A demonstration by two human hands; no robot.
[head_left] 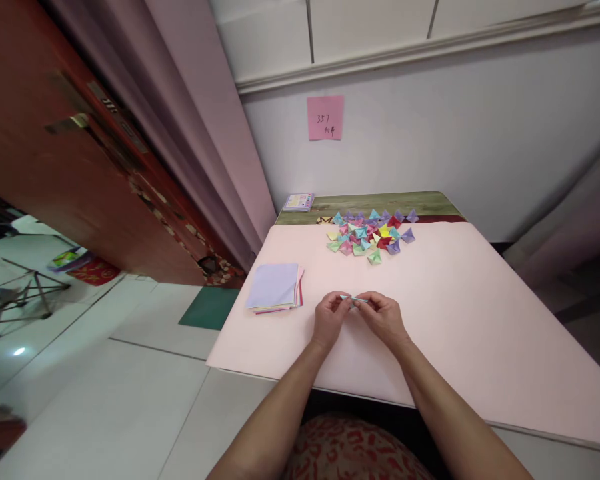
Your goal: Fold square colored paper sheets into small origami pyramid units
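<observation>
The left hand (331, 315) and right hand (384, 316) pinch a small light-blue paper (361, 300) between thumbs and fingers.

Pink note (325, 107) on wall (405, 133): handwritten "357"; smaller characters below unclear.

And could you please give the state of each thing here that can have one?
Light-blue paper: seemingly folded, held
Left hand: pinching the paper
Right hand: pinching the paper
Paper stack: lying flat, edges uneven
Small paper shapes: folded, clustered
Pink note: stuck up, written on
Purple curtain: hanging in folds
</observation>
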